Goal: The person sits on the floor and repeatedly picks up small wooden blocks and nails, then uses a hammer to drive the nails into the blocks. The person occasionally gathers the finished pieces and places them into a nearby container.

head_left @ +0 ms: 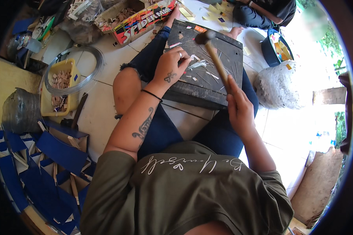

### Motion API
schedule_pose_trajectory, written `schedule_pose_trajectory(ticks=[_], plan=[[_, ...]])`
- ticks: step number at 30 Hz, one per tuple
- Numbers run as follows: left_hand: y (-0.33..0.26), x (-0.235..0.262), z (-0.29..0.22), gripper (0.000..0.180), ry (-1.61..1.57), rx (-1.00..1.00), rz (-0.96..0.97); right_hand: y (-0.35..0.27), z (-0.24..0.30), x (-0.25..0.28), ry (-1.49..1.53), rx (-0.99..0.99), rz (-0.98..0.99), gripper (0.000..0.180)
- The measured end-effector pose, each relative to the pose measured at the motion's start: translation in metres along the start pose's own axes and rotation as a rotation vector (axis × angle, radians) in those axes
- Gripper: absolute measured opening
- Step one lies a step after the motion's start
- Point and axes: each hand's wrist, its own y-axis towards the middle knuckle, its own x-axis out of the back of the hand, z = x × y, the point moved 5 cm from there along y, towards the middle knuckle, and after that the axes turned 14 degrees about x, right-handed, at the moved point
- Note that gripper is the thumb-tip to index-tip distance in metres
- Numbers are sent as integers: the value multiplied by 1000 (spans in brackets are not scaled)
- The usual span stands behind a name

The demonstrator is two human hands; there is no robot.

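Note:
My right hand [240,105] is wrapped round the wooden handle of a hammer [217,60], whose dark head is raised above a low black work table [186,87]. Toward the table's left side, my left hand [170,67] pinches a small pale piece [191,57] between thumb and fingertips. What that piece is cannot be made out. Close to those fingertips lies a loose bunch of thin, silvery wire lengths [198,65]. More thin lengths and small scraps are strewn over the tabletop, and an orange scrap [200,29] rests near its far edge.
At the left, a yellow basket [71,105] holds small wooden pieces, with a wire coil [102,62] over it. Blue boxes [59,154] crowd the lower left. A printed carton [143,24] stands far left. Another person [259,13] sits far right, near a dark tub [271,55].

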Motion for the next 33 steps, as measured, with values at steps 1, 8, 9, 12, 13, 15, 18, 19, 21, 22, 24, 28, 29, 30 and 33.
schedule_pose_trajectory(ticks=[1,8,9,12,13,15,18,19,21,22,24,28,29,30,33], plan=[[-1,-1,1,5,2,6,7,0,1,1,-3,3,-31,52],[-2,0,-3,6,22,41,-3,-2,-20,4,23,-65,-98,48],[-2,-1,-3,7,27,86,3,-2,-31,7,35,-119,-117,48],[0,2,-3,8,-9,41,-43,3,-64,7,-195,-213,-58,47],[1,8,0,8,-19,2,-82,4,-76,2,-294,-280,-8,46],[-1,20,22,11,-226,176,-82,-2,-92,-5,-331,-371,14,46],[-3,67,74,14,-415,405,-362,-8,-99,-10,-387,-249,-16,46],[-7,94,100,14,-430,595,-457,-9,-99,-11,-407,-215,-49,46],[-23,154,134,15,-716,559,-769,-8,-95,-8,-498,-85,-100,47],[-28,191,156,16,-835,655,-936,-8,-93,-4,-518,-70,-127,48],[-50,250,178,20,-919,565,-1221,-8,-91,0,-515,-85,-155,51],[-73,274,209,43,-1086,840,-1135,-13,-85,6,-508,-52,-211,52],[-76,267,206,46,-1028,835,-1036,-17,-88,11,-496,-60,-238,52],[-79,258,202,50,-968,855,-951,-20,-93,18,-488,-62,-269,53],[-74,219,177,50,-663,856,-805,-33,-125,65,-639,-41,-391,54]])
